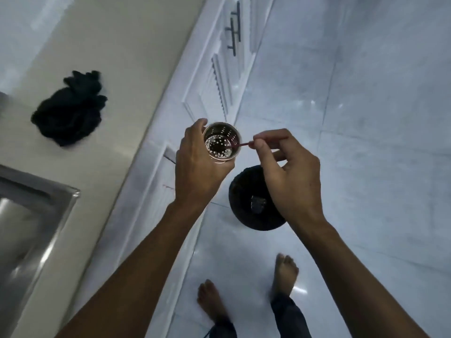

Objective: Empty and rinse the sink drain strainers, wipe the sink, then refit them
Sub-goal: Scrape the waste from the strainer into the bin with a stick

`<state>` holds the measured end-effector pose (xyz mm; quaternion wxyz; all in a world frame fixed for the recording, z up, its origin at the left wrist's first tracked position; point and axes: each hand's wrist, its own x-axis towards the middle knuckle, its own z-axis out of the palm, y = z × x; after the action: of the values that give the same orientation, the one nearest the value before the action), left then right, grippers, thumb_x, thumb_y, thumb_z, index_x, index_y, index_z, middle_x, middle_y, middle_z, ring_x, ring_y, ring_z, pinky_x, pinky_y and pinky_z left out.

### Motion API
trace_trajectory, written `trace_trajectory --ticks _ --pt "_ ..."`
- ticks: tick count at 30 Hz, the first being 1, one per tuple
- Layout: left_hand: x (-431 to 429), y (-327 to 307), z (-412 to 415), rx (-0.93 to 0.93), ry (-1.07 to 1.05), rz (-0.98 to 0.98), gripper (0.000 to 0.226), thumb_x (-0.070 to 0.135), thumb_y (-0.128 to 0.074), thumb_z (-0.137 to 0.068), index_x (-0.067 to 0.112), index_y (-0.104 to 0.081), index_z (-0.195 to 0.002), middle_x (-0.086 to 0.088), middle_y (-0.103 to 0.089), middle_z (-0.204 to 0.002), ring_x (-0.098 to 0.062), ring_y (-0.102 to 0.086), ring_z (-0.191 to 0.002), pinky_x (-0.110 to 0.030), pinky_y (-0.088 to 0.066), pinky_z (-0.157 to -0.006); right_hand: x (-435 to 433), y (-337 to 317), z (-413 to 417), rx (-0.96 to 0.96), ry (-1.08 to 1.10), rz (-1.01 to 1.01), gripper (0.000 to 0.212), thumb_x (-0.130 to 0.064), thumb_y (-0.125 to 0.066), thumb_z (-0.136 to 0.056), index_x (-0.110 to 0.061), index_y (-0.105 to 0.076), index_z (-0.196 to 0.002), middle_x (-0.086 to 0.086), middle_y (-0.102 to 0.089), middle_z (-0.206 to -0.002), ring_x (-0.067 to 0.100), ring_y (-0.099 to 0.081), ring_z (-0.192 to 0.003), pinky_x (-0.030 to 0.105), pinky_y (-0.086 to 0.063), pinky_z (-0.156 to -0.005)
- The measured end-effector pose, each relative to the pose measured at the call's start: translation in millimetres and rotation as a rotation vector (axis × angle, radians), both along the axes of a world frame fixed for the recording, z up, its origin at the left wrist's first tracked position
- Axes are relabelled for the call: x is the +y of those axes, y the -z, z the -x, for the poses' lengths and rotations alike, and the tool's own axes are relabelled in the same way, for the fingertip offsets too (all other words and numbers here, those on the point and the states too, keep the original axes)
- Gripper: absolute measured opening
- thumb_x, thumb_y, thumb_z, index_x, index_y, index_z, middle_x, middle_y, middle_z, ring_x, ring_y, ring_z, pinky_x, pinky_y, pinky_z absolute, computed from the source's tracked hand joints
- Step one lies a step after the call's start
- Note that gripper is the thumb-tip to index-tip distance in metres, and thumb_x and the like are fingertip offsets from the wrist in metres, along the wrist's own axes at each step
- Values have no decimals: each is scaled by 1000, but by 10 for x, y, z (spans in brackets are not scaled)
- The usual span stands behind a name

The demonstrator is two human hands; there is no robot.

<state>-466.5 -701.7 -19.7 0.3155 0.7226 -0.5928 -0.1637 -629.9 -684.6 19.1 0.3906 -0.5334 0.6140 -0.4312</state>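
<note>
Two hands' grips over pale floor tiles (366, 118): left hand (195, 167) around strainer (221, 140), right hand (290, 176) pinching stick (244, 144).

A perforated round metal strainer cup (222, 142) is gripped above the pale tiled floor (366, 118); a round black bin (253, 215) stands below the grip, a crumpled black cloth (70, 111) lies left on the cream countertop (109, 57).
</note>
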Motion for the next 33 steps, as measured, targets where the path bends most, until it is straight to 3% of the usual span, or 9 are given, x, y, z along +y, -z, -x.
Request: trace_trajectory --ticks 5,12,17,22,27,30,33 --pt "-117 1117 588 -32 73 -77 73 43 -85 -69 14 -55 -129 -1 -59 -121 -22 -59 -111 -48 -54 -88 122 1018 447 87 81 -49 14 -29 -64 -100 -28 -75 -109 -21 -74 -96 3 -70 -86 29 -59 -79" --pt "36 2445 1023 -49 175 -180 76 42 -86 -70 19 -50 -133 2 -57 -126 -19 -57 -114 -45 -55 -91 317 2399 720 103 158 -182 17 -33 -62 -101 -27 -73 -114 -20 -73 -96 -2 -68 -86 14 -56 -79" --pt "277 3077 1036 -116 228 -243 80 41 -90 -71 14 -51 -136 -5 -58 -130 -21 -56 -120 -29 -51 -95 471 3277 774 179 252 -241 18 -33 -60 -103 -25 -72 -114 -18 -72 -98 2 -69 -86 23 -60 -78" --pt "395 3418 934 -190 258 -307 78 38 -90 -70 13 -54 -135 -6 -59 -130 -23 -56 -118 -21 -40 -88 597 3566 780 104 281 -260 17 -29 -62 -102 -21 -73 -112 -12 -75 -97 2 -70 -88 17 -58 -77" --pt "390 3509 885 -256 297 -307 77 38 -90 -71 12 -54 -134 -9 -58 -129 -25 -56 -117 -25 -42 -90 659 3744 692 170 244 -325 20 -33 -58 -103 -23 -72 -114 -11 -74 -98 7 -69 -86 31 -62 -77" --pt "364 3502 847 -297 321 -313 76 35 -89 -71 10 -54 -134 -11 -57 -130 -28 -56 -117 -30 -46 -93 611 3736 732 155 266 -309 19 -33 -59 -103 -23 -71 -113 -12 -74 -98 7 -69 -87 29 -61 -78" --pt "332 3493 843 -297 329 -310 75 34 -88 -72 9 -54 -134 -12 -58 -129 -29 -56 -117 -27 -42 -93 598 3679 672 146 173 -274 18 -33 -59 -103 -24 -70 -113 -12 -73 -98 7 -68 -89 29 -61 -78"
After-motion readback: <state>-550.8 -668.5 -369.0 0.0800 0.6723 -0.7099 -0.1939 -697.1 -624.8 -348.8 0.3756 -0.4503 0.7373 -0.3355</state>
